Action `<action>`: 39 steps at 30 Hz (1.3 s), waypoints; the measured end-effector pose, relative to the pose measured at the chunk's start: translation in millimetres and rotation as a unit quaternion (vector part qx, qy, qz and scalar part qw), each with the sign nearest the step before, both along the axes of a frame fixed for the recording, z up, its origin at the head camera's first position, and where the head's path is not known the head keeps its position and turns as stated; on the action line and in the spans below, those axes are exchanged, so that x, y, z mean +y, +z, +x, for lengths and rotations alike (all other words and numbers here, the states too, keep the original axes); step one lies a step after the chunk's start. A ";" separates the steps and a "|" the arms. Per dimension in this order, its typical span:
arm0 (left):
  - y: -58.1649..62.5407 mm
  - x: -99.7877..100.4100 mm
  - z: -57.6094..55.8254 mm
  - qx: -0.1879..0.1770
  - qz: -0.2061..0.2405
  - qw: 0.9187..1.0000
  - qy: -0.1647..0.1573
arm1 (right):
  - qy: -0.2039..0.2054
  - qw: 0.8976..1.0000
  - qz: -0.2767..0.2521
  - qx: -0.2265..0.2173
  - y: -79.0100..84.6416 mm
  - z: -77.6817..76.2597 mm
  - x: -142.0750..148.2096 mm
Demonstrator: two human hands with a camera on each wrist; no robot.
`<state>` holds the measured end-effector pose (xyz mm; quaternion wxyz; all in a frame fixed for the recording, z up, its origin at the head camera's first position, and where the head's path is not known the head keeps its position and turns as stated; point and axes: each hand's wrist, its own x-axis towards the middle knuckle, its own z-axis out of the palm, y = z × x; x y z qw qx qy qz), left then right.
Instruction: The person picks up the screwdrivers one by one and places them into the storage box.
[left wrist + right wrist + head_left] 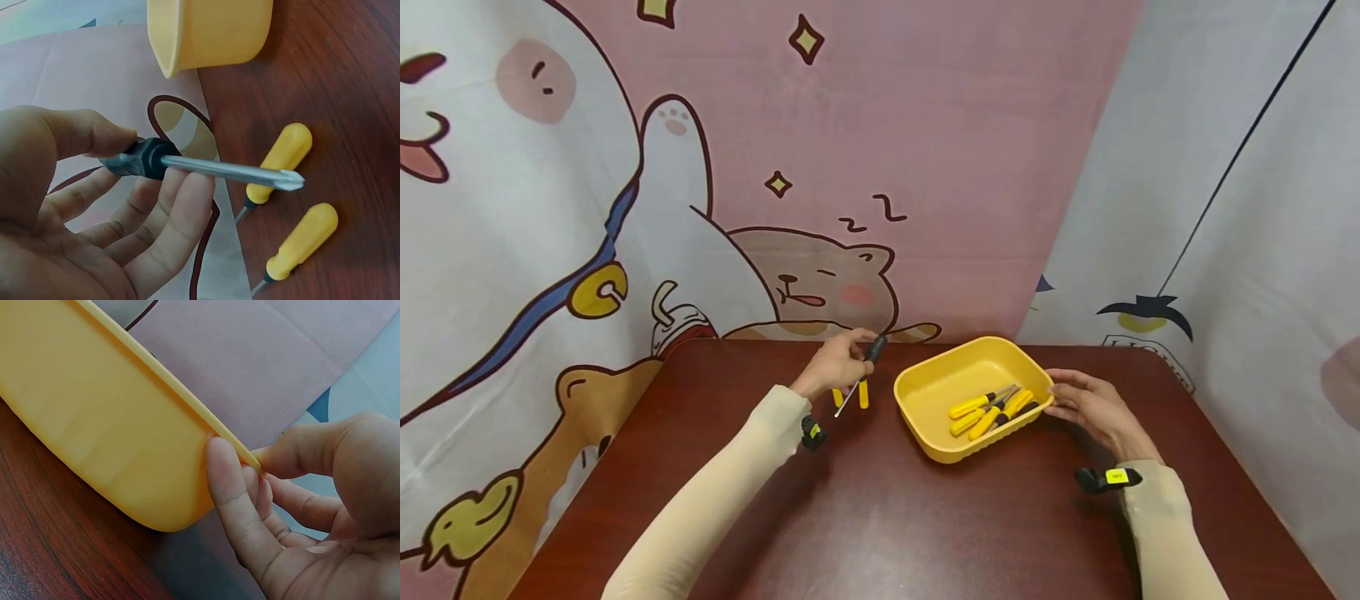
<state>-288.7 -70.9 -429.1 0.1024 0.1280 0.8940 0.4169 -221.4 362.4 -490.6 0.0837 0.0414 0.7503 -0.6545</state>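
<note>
My left hand [838, 363] pinches a black-handled screwdriver [225, 171] between thumb and fingers, its cross-shaped metal tip free of the hand. Below it on the table lie two yellow-handled screwdrivers [304, 240], partly hidden by the left hand in the head view. To the right stands a yellow plastic basin [932, 392] with several yellow-handled screwdrivers [985, 423] and some dark-handled ones gathered at its right side. With thumb and fingers, my right hand [1097, 410] grips the basin's rim at the right corner; the right wrist view shows that rim pinched from both sides.
The dark red-brown wooden table [880, 517] carries everything. Behind its far edge hangs a cloth backdrop [955, 183] with cartoon animals, and more printed cloth closes in on the left and right sides.
</note>
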 end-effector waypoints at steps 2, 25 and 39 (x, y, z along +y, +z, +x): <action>-0.6 2.9 0.5 -0.002 -0.003 1.000 -0.005 | 0.000 1.000 0.001 -0.003 -0.1 0.8 -0.5; 11.8 40.3 -0.4 0.000 -0.005 0.998 -0.055 | -0.017 1.000 0.010 -0.009 -1.7 -0.2 -1.2; 20.2 62.5 -9.7 0.015 -0.027 0.996 -0.083 | -0.019 1.000 0.007 -0.017 2.1 -1.3 -2.5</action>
